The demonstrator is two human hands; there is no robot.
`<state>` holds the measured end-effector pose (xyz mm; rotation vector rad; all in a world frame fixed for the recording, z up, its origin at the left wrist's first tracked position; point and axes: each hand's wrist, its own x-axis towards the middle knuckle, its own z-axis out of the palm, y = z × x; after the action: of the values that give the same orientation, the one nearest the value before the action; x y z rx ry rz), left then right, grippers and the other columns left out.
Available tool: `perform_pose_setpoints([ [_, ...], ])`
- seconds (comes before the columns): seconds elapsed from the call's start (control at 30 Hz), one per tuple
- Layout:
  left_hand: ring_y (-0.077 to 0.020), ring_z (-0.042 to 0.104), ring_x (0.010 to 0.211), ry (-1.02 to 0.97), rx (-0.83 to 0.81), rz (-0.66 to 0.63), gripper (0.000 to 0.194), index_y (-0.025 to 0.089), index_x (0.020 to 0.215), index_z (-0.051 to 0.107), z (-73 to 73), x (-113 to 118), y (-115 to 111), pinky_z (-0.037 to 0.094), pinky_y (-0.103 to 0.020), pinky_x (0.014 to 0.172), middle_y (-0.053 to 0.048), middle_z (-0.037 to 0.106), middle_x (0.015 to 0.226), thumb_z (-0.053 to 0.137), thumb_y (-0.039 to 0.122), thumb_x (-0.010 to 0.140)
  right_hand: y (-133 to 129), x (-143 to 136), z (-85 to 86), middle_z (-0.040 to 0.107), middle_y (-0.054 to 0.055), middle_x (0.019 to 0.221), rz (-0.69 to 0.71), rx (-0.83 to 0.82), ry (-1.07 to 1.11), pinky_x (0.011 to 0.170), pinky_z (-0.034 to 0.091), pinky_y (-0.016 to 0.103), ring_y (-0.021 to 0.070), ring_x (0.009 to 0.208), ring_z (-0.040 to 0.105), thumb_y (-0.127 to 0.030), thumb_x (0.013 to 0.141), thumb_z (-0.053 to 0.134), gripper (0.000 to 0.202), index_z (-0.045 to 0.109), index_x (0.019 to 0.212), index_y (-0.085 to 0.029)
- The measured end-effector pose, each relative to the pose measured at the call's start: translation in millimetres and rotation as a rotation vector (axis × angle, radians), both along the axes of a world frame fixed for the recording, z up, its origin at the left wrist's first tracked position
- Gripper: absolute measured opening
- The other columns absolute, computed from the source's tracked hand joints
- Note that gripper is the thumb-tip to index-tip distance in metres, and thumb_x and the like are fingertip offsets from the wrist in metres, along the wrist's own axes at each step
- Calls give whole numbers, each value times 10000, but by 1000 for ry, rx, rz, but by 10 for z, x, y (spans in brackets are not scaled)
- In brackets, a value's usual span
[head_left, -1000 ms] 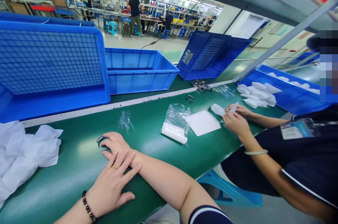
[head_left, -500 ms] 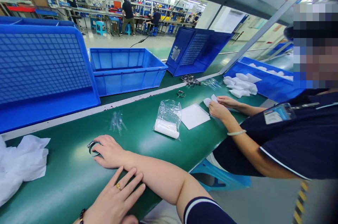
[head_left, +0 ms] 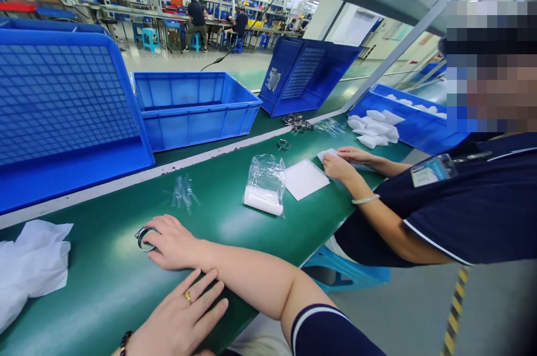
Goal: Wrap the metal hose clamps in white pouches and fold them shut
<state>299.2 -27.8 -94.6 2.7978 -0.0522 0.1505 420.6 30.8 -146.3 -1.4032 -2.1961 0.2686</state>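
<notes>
My right hand (head_left: 172, 241) lies low on the green table, its fingers closed on the near side of a shiny round hose clamp (head_left: 145, 239). The clamp stands out past the fingertips on the left; my palm hides part of it. My left hand (head_left: 184, 311) is open, fingers spread, by the right forearm, with nothing in it. Beyond my right hand lie several small clear plastic sleeves (head_left: 183, 192). Crumpled white wrapping (head_left: 36, 266) is at the far left.
A clear bag with a white roll (head_left: 263, 199) and a stack of white sheets (head_left: 305, 178) lie mid-table. A co-worker's hands (head_left: 339, 164) hold a white sheet. Blue crates (head_left: 201, 121) line the back; more clamps (head_left: 297, 122) and white packets (head_left: 375, 127) lie at right.
The whole view has shifted slightly to the left and up. My hands keep their places by the clamp and forearm. The co-worker's white sheet now looks flatter and more folded.
</notes>
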Motion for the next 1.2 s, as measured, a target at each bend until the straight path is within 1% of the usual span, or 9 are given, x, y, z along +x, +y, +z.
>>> perform_pose_setpoints([
  [0.2, -305, 258, 1335, -45, 114, 101, 705, 227, 1413, 262, -151, -65, 54, 320, -462, 1062, -44, 276, 1466, 567, 255, 778, -5, -11, -45, 473, 72, 1252, 2, 3, -1, 1057, 250, 401, 221, 1214, 359, -345, 812, 580, 263, 572, 1035, -205],
  [0.3, -288, 261, 1336, -31, 190, 194, 701, 208, 1429, 214, -223, -69, 90, 299, -431, 1080, -36, 274, 1469, 537, 266, 809, -6, -9, -44, 470, 70, 1254, 8, 0, -14, 1052, 256, 395, 225, 1224, 351, -342, 814, 584, 263, 573, 1036, -200],
  [0.37, -288, 279, 1329, -39, 220, 263, 710, 186, 1434, 195, -260, -64, 107, 281, -423, 1088, -55, 275, 1469, 532, 289, 818, -5, -4, -30, 473, 66, 1252, 14, -10, -20, 1045, 267, 387, 221, 1226, 349, -335, 816, 585, 254, 574, 1033, -203],
  [0.43, -290, 300, 1319, -50, 232, 300, 714, 175, 1434, 197, -281, -59, 117, 274, -419, 1090, -75, 275, 1468, 536, 314, 820, -3, 0, -20, 478, 62, 1248, 17, -14, -25, 1044, 268, 379, 219, 1225, 351, -334, 817, 586, 251, 576, 1032, -203],
  [0.67, -294, 284, 1327, -36, 317, 266, 679, 252, 1422, 234, -251, -58, 122, 268, -444, 1080, -70, 232, 1487, 540, 279, 817, 3, 2, -61, 454, 60, 1277, 25, -16, -12, 1064, 239, 384, 218, 1243, 331, -344, 811, 594, 284, 566, 1056, -202],
  [0.83, -298, 295, 1320, -41, 346, 271, 684, 251, 1418, 244, -235, -57, 117, 296, -444, 1063, -66, 228, 1490, 551, 273, 808, 2, -6, -71, 450, 62, 1282, 34, -39, 8, 1063, 235, 394, 210, 1249, 314, -331, 811, 597, 267, 566, 1045, -206],
  [1.0, -283, 306, 1315, -27, 425, 276, 677, 255, 1412, 257, -230, -67, 105, 295, -439, 1060, -64, 234, 1489, 550, 244, 801, 1, -11, -69, 460, 61, 1268, 32, -26, -7, 1064, 231, 375, 207, 1241, 315, -337, 800, 610, 293, 565, 1055, -199],
  [1.07, -270, 307, 1316, -63, 477, 277, 668, 244, 1404, 283, -231, -68, 111, 266, -422, 1077, -62, 262, 1479, 550, 256, 792, -1, -10, -47, 469, 56, 1256, 30, -2, -25, 1062, 236, 360, 204, 1230, 329, -352, 800, 607, 297, 567, 1051, -198],
  [1.2, -236, 335, 1302, -202, 595, 272, 615, 207, 1362, 378, -257, -46, 161, 136, -379, 1123, -61, 368, 1429, 533, 284, 772, -1, -7, 17, 483, 39, 1242, 29, 25, -77, 1053, 255, 332, 189, 1221, 344, -386, 804, 595, 301, 566, 1043, -207],
])
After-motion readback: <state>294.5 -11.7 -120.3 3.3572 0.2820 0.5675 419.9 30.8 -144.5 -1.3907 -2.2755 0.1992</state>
